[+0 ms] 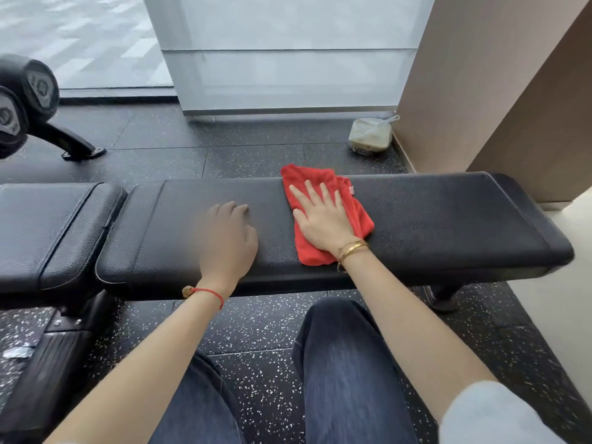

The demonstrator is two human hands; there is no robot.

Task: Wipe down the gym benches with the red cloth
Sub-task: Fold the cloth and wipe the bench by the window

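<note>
Red cloth [326, 216] pressed flat on the black bench pad [432, 225], right of its middle.

Bare pad runs on to the rounded right end; a narrow gap splits it from the second pad [54, 232] on the left. The cloth is rumpled, folded, reaching the far edge. The right hand [320, 219] lies on it, 5 fingers spread, gripping nothing. The left hand [229, 232] rests loosely curled on bare pad, empty.

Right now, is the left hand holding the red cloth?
No, the left hand rests bare on the bench; the red cloth lies under the right hand.
</note>
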